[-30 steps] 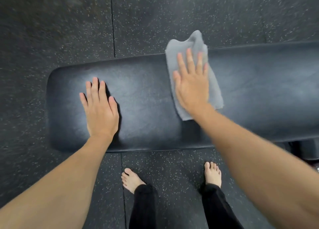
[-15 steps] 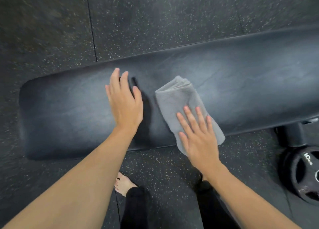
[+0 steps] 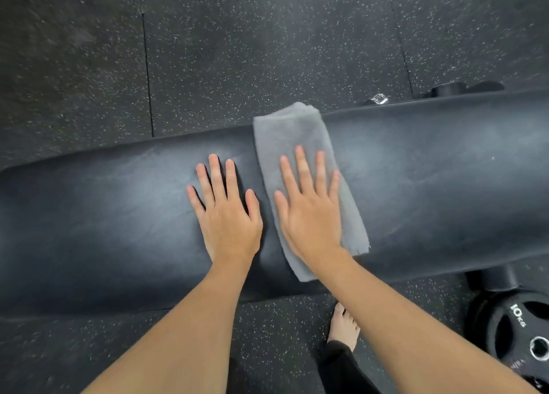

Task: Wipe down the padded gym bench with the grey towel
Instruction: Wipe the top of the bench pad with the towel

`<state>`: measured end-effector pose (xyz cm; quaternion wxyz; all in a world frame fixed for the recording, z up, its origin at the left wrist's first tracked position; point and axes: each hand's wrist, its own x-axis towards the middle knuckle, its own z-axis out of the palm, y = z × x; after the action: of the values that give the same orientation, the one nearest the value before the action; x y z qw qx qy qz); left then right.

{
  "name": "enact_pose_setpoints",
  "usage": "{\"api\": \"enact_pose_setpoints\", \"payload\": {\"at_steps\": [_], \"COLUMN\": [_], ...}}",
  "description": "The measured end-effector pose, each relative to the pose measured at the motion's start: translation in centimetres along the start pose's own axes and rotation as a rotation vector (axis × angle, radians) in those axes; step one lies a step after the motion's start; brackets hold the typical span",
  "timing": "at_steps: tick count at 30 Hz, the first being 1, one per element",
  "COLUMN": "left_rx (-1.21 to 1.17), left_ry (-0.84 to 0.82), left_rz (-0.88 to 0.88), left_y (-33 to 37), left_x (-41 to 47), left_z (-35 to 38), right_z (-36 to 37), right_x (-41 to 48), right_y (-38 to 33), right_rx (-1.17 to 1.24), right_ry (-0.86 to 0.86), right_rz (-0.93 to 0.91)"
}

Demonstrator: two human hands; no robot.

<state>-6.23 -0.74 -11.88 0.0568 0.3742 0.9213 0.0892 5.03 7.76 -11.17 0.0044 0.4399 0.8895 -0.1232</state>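
Note:
The black padded gym bench (image 3: 430,186) runs across the view from left to right. A folded grey towel (image 3: 292,135) lies across its width, its far end hanging slightly past the back edge. My right hand (image 3: 309,209) presses flat on the towel, fingers spread, palm down. My left hand (image 3: 225,212) rests flat on the bare pad just left of the towel, fingers apart, holding nothing.
A black 10 kg weight plate (image 3: 517,334) lies on the speckled rubber floor (image 3: 267,52) at the lower right, by the bench leg (image 3: 493,278). My bare foot (image 3: 343,328) stands under the bench's near edge. Dark gear (image 3: 466,89) lies behind the bench at right.
My right hand has pushed the towel from the near edge toward the far edge of the pad. My left hand now lies flatter beside it. The view has shifted right along the bench.

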Motion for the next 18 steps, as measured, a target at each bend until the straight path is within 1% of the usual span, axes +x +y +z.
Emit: {"api": "enact_pose_setpoints", "payload": {"at_steps": [3,5,7,8,12,14,16,18], "left_rx": [0.006,0.005,0.005,0.004,-0.001,-0.004,-0.015,-0.021], "left_ry": [0.015,0.014,0.02,0.023,0.038,0.04,0.044,0.049], "left_rz": [0.001,-0.002,-0.008,-0.012,-0.017,-0.019,-0.018,-0.021], "left_y": [-0.1,-0.1,0.1,0.1,0.1,0.1,0.3,0.3], "left_x": [0.2,0.2,0.3,0.3,0.2,0.2,0.2,0.1], "left_z": [-0.1,-0.1,-0.2,-0.2,-0.2,-0.2,-0.3,-0.3], "right_z": [0.0,-0.3,-0.8,-1.2,-3.7,-4.6,-4.8,-4.5], "right_x": [5.1,7.1,8.2,8.5,9.5,9.2,8.5,7.4], "right_y": [-1.8,-0.9,1.5,3.3,12.6,16.3,17.5,17.0], "right_rx": [0.017,0.011,0.003,0.011,0.024,0.027,0.034,0.057], "right_ry": [-0.007,-0.024,-0.02,-0.018,-0.004,0.008,0.029,0.036], "right_rz": [-0.148,-0.227,-0.271,-0.255,-0.074,-0.011,0.011,0.031]}}
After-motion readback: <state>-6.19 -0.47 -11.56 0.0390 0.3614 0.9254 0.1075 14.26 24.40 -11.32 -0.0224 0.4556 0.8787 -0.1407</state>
